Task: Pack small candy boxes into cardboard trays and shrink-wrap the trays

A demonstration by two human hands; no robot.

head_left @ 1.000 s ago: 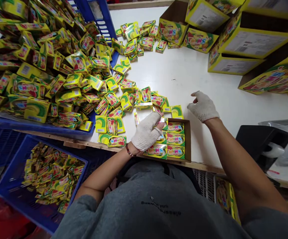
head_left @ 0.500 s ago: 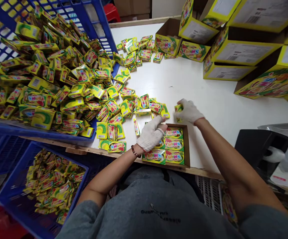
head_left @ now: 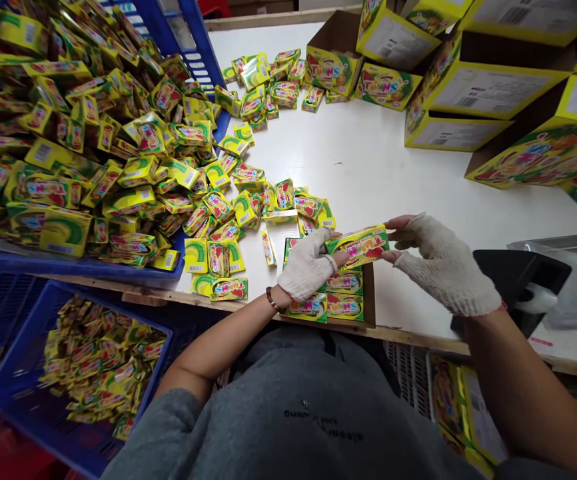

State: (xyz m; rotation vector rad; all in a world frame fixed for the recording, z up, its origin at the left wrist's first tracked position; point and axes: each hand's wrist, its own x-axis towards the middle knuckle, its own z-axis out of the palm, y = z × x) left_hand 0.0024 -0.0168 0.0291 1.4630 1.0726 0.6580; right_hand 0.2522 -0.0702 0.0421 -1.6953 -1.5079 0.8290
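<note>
My left hand, in a white fingerless knit glove, grips the left end of a small yellow-green Twins carton. My right hand, gloved the same way, has thumb and fingertips on the right end of that carton. Both hands hold it just over an open brown-walled display box at the table's near edge. Rows of small cartons lie face up inside this box; my left hand and the held carton cover part of them. Loose small cartons lie left of my left hand.
A blue crate heaped with small cartons tips onto the table at left. Below it stands a second blue crate of cartons. Larger yellow boxes are stacked at back right. A black holder stands right of my right hand.
My right hand has come from beyond the display box to its right side, turning toward my left hand. The small carton now lies between both hands, over the display box.
</note>
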